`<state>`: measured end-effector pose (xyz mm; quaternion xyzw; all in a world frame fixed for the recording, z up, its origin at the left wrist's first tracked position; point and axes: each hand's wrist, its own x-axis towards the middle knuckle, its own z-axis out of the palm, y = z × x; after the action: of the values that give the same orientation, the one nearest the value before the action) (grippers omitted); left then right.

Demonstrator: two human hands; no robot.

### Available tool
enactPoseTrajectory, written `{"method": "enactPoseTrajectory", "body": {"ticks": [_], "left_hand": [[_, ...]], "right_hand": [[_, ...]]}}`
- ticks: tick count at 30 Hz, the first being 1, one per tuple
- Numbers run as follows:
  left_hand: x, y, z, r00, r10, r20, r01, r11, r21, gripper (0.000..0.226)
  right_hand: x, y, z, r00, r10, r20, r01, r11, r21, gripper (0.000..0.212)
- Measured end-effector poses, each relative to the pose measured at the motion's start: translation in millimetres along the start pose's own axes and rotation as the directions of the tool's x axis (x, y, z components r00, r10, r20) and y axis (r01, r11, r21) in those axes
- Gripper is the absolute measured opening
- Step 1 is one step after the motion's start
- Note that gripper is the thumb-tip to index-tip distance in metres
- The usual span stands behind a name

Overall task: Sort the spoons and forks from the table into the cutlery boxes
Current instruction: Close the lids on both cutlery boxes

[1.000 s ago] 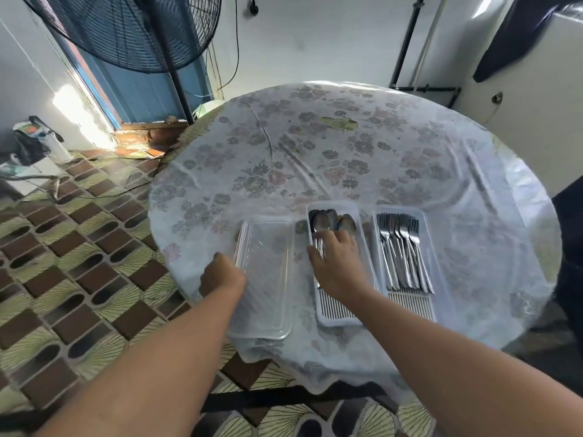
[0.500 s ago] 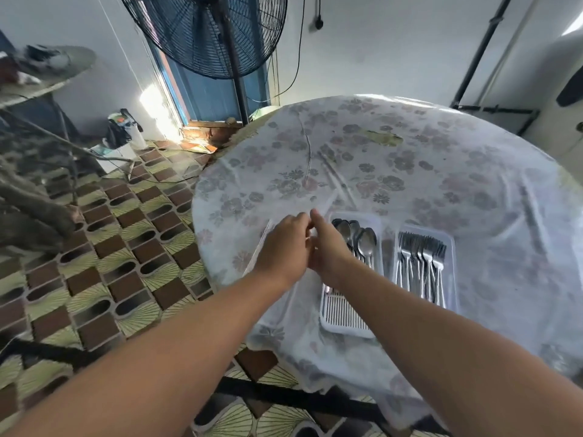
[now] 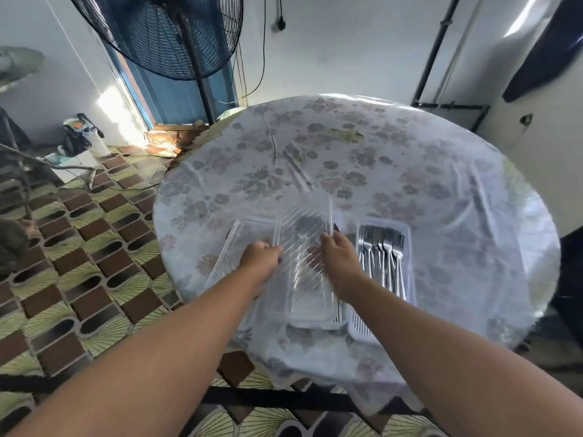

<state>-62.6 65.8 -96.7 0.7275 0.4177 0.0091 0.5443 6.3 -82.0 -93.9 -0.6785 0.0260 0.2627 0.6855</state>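
Both hands hold a clear ribbed plastic lid (image 3: 303, 263) over the spoon box, whose white rim (image 3: 339, 323) shows at the near end. My left hand (image 3: 260, 255) grips the lid's left edge and my right hand (image 3: 339, 252) grips its right edge. The spoons show only dimly through the lid. To the right, the open white fork box (image 3: 407, 234) holds several forks (image 3: 383, 247). A second clear lid (image 3: 230, 250) lies on the table to the left, partly under my left hand.
The round table (image 3: 441, 184) wears a floral cloth under clear plastic. A standing fan (image 3: 164, 33) is behind the table on the left. Tiled floor (image 3: 79, 247) lies to the left, and a white wall with a black pipe stands at the back.
Both hands met at the clear lid on the left, lifted it and brought it right over the spoon box. The view swung left and back.
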Motion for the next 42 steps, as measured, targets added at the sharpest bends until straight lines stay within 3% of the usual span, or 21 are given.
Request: {"method": "enactPoseTrajectory", "body": {"ticks": [1, 3, 5, 9, 12, 15, 18, 23, 26, 29, 34, 37, 39, 42], "left_hand": [[1.7, -0.8, 2.2, 1.000, 0.005, 0.022, -0.004, 0.999, -0.041, 0.025], [3.2, 0.1, 5.3, 0.999, 0.025, 0.021, -0.022, 0.995, -0.098, 0.026], [0.9, 3.6, 10.2, 0.999, 0.049, 0.005, -0.048, 0.995, -0.088, 0.024], [-3.8, 3.2, 22.4, 0.997, 0.067, -0.025, -0.069, 0.995, -0.070, 0.023], [-7.3, 1.7, 28.7, 0.997, 0.083, -0.008, -0.083, 0.994, -0.071, 0.022], [-11.1, 3.4, 30.2, 0.994, 0.105, 0.010, -0.104, 0.992, -0.070, 0.017], [-11.2, 3.2, 31.4, 0.994, 0.107, 0.014, -0.106, 0.990, -0.091, 0.012], [-13.5, 5.1, 37.2, 0.994, 0.111, 0.011, -0.109, 0.989, -0.104, 0.015], [-15.2, 3.5, 39.6, 0.994, 0.105, 0.006, -0.103, 0.989, -0.106, 0.018], [-16.3, 2.2, 40.2, 0.995, 0.094, -0.014, -0.095, 0.989, -0.115, 0.018], [-10.6, -0.8, 43.1, 0.992, 0.069, -0.101, -0.072, 0.997, -0.026, 0.013], [-4.3, -5.1, 42.3, 0.990, 0.098, -0.105, -0.076, 0.977, 0.201, 0.031], [-1.8, -5.8, 41.4, 0.990, 0.123, -0.068, -0.104, 0.966, 0.238, 0.038], [-2.9, -7.3, 39.2, 0.990, 0.135, -0.031, -0.125, 0.970, 0.210, 0.009]], "right_hand": [[3.0, 2.7, -8.1, 0.995, -0.067, -0.070, 0.053, 0.982, -0.179, 0.043], [6.1, 5.5, -24.8, 0.950, -0.262, -0.172, 0.100, 0.773, -0.627, 0.046], [6.1, 7.6, -41.3, 0.916, -0.355, -0.190, 0.049, 0.567, -0.822, 0.027], [5.7, 20.6, -54.8, 0.961, -0.258, -0.102, -0.011, 0.331, -0.943, 0.055], [6.8, 32.0, -55.3, 0.962, -0.258, -0.083, 0.011, 0.343, -0.939, 0.059], [3.8, 34.9, -58.1, 0.951, -0.306, -0.035, 0.065, 0.310, -0.949, 0.055], [1.1, 32.8, -71.8, 0.951, -0.309, -0.006, 0.069, 0.230, -0.971, 0.036], [11.6, 27.7, -93.3, 0.947, -0.318, -0.052, 0.038, 0.271, -0.962, 0.028], [9.5, 26.0, -87.5, 0.934, -0.355, -0.042, 0.045, 0.233, -0.971, 0.023], [4.4, 18.0, -68.8, 0.903, -0.428, -0.025, 0.131, 0.330, -0.935, 0.044], [0.0, 10.5, -41.8, 0.979, -0.183, 0.086, 0.165, 0.480, -0.862, 0.064], [3.0, 13.8, -42.2, 0.984, -0.173, 0.044, 0.135, 0.558, -0.819, 0.067], [8.0, 14.8, -45.2, 0.993, -0.116, 0.029, 0.097, 0.639, -0.763, 0.069], [9.2, 23.3, -45.6, 0.996, -0.088, 0.021, 0.076, 0.690, -0.720, 0.070]]}}
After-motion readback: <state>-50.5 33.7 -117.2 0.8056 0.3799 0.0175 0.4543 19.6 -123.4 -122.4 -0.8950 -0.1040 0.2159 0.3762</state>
